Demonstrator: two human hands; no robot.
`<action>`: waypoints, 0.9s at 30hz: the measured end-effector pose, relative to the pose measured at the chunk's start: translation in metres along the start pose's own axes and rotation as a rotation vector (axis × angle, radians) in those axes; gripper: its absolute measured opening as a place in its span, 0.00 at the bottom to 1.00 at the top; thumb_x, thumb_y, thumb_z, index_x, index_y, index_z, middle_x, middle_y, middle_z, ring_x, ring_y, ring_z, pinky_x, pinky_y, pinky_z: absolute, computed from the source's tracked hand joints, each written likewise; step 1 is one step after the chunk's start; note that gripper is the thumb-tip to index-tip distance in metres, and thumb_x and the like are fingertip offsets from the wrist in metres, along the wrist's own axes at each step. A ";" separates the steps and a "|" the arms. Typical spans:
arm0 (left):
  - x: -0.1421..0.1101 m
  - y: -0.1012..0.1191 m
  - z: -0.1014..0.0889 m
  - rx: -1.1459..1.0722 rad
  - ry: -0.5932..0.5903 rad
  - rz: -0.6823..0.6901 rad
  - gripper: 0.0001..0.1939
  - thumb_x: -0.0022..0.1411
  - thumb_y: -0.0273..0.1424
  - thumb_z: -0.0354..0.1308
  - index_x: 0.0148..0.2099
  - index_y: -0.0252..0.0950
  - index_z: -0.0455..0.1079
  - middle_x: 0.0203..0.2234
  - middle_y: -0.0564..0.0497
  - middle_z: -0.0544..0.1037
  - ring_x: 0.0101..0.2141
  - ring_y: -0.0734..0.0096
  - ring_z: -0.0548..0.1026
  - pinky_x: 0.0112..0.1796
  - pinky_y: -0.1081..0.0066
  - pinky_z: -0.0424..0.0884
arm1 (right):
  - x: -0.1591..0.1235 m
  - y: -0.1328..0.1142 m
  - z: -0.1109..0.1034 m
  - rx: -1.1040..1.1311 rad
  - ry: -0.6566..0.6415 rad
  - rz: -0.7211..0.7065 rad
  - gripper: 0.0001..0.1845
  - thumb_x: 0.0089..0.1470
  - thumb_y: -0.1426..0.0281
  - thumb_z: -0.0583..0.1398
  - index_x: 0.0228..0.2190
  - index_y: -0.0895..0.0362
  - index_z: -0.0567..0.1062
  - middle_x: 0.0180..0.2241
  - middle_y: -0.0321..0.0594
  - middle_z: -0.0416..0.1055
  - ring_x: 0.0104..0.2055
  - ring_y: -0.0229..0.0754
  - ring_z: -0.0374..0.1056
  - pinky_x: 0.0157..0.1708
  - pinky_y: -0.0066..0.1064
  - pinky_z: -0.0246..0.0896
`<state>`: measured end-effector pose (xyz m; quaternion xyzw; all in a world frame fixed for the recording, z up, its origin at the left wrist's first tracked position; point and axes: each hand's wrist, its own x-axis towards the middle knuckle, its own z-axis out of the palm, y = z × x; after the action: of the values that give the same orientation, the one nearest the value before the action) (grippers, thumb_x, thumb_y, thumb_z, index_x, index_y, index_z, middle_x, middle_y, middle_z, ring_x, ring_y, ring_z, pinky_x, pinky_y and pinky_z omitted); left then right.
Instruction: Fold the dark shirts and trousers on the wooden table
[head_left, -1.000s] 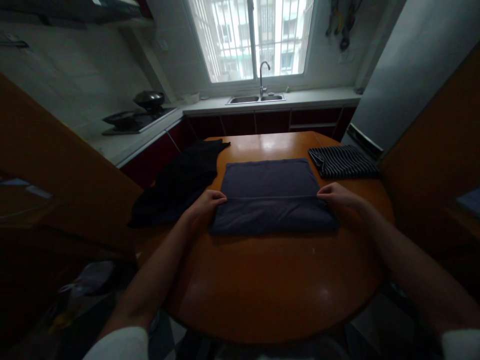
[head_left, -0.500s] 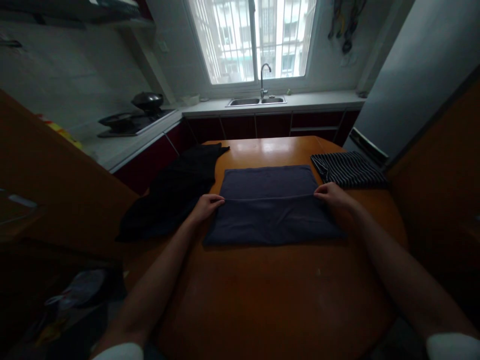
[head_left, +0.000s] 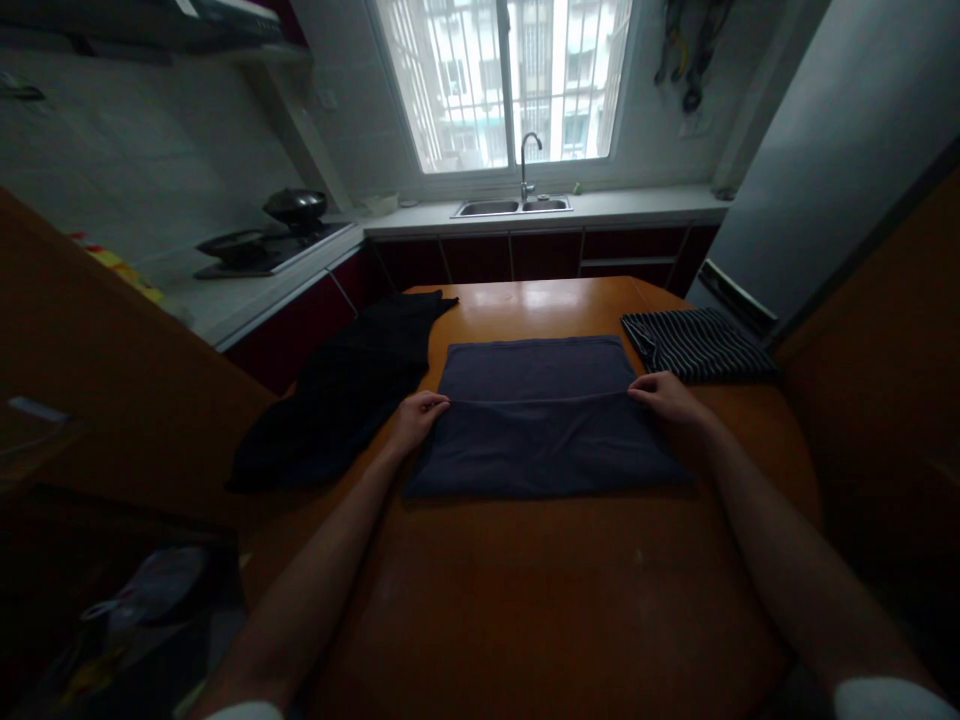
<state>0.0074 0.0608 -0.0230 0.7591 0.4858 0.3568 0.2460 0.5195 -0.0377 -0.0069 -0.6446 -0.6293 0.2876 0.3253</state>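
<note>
A dark blue-grey garment (head_left: 547, 450) lies on the wooden table (head_left: 525, 590), its near part folded over so that a straight edge runs across the middle. My left hand (head_left: 416, 418) pinches the left end of that edge between thumb and fingers. At the opposite end, my right hand (head_left: 667, 395) pinches the same edge. The cloth is stretched between the two hands, with slight wrinkles in the near layer. What kind of garment it is cannot be made out.
Black clothing (head_left: 345, 385) lies in a loose heap on the table's left side. A folded black-and-white striped garment (head_left: 697, 343) sits at the right. Beyond the table are a counter with a sink (head_left: 487, 208), a stove with a wok (head_left: 295, 206), and a fridge (head_left: 832, 140).
Both hands keep their pinch on the folded edge, and the garment has hardly moved. The whole view has shifted very slightly.
</note>
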 end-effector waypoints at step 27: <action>-0.059 0.091 0.086 0.650 -0.339 0.211 0.34 0.74 0.49 0.41 0.75 0.40 0.49 0.73 0.44 0.48 0.72 0.48 0.45 0.67 0.42 0.44 | -0.049 -0.066 0.130 -0.607 -0.026 -0.167 0.39 0.67 0.49 0.46 0.70 0.57 0.53 0.72 0.49 0.46 0.74 0.55 0.39 0.70 0.56 0.33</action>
<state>0.1101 -0.0324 -0.0288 0.8916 0.4451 0.0770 0.0311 0.3748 -0.0797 -0.0380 -0.6547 -0.7411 0.0672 0.1325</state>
